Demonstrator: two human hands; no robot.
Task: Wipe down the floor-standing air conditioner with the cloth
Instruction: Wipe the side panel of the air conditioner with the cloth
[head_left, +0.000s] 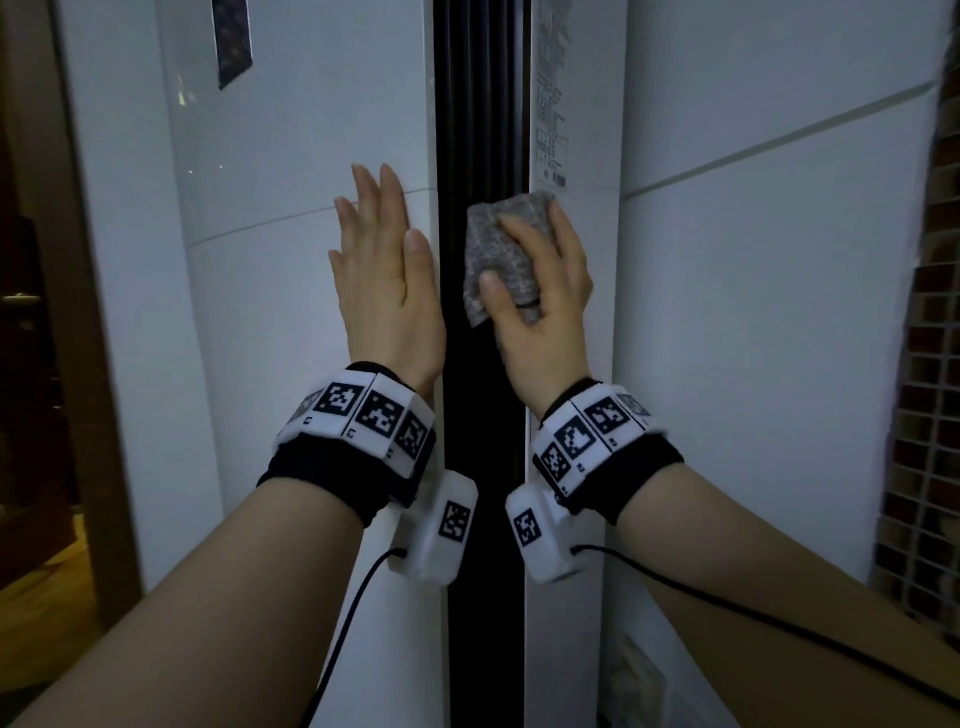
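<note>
Cloth (493, 254) (grey, crumpled) is pressed over the right edge of the dark vent (478, 104) in the air conditioner (291, 130), gripped by the right hand (540, 312) with thumb and fingers curled round it. Left of the vent, the left hand (387, 296) lies flat on the white casing, fingers straight.

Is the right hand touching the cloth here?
Touching. The head view shows the right hand with thumb and fingers curled over the grey cloth.
</note>
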